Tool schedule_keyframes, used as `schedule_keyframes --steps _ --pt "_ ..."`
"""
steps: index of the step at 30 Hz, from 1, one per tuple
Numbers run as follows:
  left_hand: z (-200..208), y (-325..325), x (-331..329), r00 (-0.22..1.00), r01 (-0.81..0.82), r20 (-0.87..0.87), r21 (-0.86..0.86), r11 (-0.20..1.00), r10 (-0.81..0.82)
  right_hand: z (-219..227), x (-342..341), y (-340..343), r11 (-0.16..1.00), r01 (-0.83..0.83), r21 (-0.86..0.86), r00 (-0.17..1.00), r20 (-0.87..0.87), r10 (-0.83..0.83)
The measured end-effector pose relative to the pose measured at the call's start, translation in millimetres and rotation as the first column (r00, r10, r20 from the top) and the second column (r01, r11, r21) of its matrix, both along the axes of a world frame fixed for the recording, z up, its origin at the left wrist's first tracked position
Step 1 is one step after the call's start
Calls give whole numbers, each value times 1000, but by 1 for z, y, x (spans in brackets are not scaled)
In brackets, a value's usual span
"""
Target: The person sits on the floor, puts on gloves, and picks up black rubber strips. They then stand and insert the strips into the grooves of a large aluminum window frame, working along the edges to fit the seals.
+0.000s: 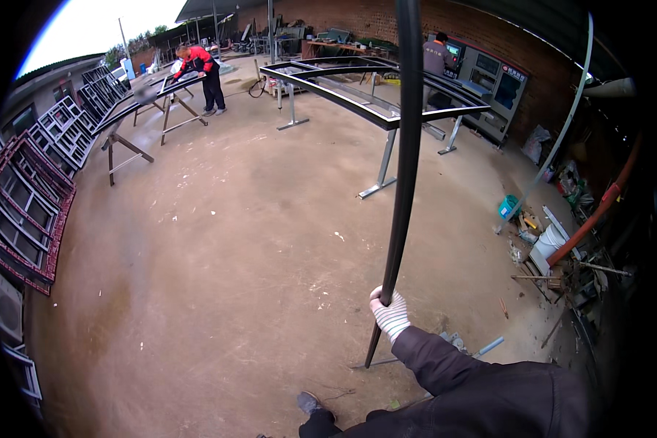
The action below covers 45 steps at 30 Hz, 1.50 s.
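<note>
A long dark metal bar (406,146) stands almost upright before me, leaning a little. Its top runs out of the picture and its foot is low, close to the floor. My right hand (391,312), in a white glove with grey stripes, is wrapped round the bar near its lower end. The dark sleeve of that arm (445,361) comes in from the lower right. My left hand is out of the picture. One of my shoes (310,401) shows on the floor below.
Ahead, a large dark frame (387,120) rests on metal stands. Far left, a co-worker in red and black (197,66) bends over another frame on trestles. Window frames (33,204) lean along the left wall. Another person (436,58) faces a machine (493,87). Buckets (550,241) and scraps line the right.
</note>
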<state>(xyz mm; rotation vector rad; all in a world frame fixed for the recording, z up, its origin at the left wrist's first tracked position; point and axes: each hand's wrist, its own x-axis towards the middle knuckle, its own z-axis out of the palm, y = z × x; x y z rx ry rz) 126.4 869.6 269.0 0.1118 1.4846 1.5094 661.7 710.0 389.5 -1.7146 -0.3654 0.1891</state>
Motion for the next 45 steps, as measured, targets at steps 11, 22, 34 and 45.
schedule_keyframes --steps 11,22,34,45 --pt "39 198 37 992 120 23 82 989 -123 40 76 32 954 300 22 948 102 -301" --pt "94 292 229 937 275 177 159 948 -301 -33 177 72 913 360 -189 931 141 -338" --pt "125 402 436 955 296 -98 214 931 -281 -40 331 141 864 242 -442 951 -68 -302" --pt "34 575 619 718 585 318 208 784 -620 -40 376 162 647 319 -693 884 -28 -466"
